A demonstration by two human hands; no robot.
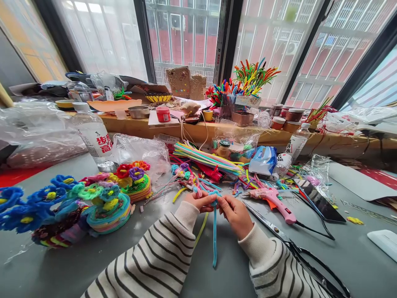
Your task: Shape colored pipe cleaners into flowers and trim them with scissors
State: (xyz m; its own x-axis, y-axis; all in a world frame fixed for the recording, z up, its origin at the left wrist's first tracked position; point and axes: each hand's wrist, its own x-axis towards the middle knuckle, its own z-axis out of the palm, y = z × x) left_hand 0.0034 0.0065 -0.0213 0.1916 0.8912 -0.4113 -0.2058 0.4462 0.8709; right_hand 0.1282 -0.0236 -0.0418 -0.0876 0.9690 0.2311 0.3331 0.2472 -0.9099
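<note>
Both my hands meet at the middle of the grey table, pinching a light blue pipe cleaner (214, 236). Its upper end is bent into loops between my fingertips, and a straight length hangs down toward me. My left hand (200, 201) grips the looped part from the left, thumb and finger closed. From the right, my right hand (234, 213) pinches the same part. A yellow pipe cleaner (202, 227) lies beneath, beside my left cuff. Just behind my hands is a heap of pipe cleaners (207, 159) in several colours.
Pipe-cleaner flower pots (108, 213) stand at the left. Close on the right lie scissors (273, 227), a pink glue gun (279, 203) with its cable, and a dark phone (319, 200). A water bottle (94, 138) stands behind the flowers; a cluttered wooden ledge (136, 126) runs along the window.
</note>
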